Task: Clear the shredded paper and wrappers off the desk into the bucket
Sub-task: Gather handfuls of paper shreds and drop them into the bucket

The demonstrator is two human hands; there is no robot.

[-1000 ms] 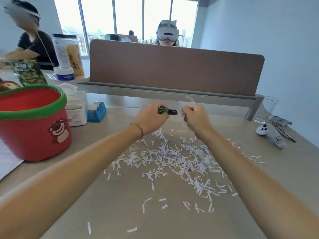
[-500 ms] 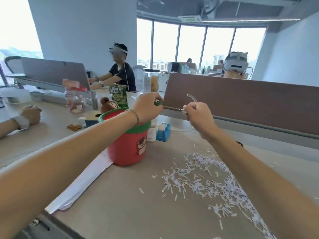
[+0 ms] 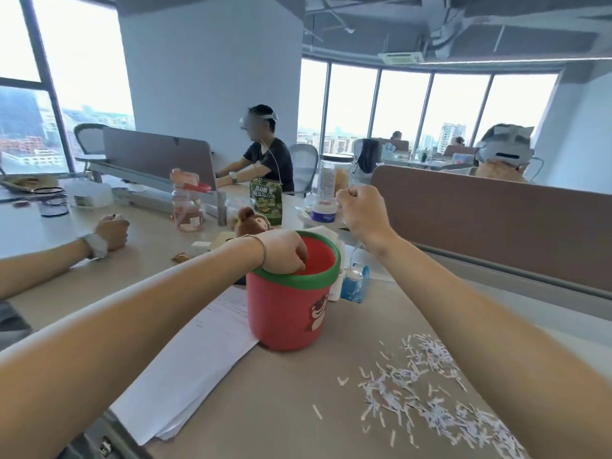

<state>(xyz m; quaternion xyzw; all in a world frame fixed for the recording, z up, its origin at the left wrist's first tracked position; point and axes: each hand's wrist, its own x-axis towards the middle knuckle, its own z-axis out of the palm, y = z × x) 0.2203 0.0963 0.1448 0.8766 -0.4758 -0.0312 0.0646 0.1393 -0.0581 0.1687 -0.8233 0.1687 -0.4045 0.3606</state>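
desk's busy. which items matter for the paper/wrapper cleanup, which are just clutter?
Job:
- red bucket
- shredded paper on the desk
- left hand, fingers dipped over the bucket rim
- right hand, fist raised; contents hidden

Clutter:
- white sheets beside the bucket
- blue tape dispenser
- green snack bag
- plush toy
- clear jar

We see the bucket (image 3: 291,313) on the tabletop (image 3: 265,409), shredded paper (image 3: 420,392) to its right, paper sheets (image 3: 185,369) to its left, divider panel (image 3: 496,220) behind.
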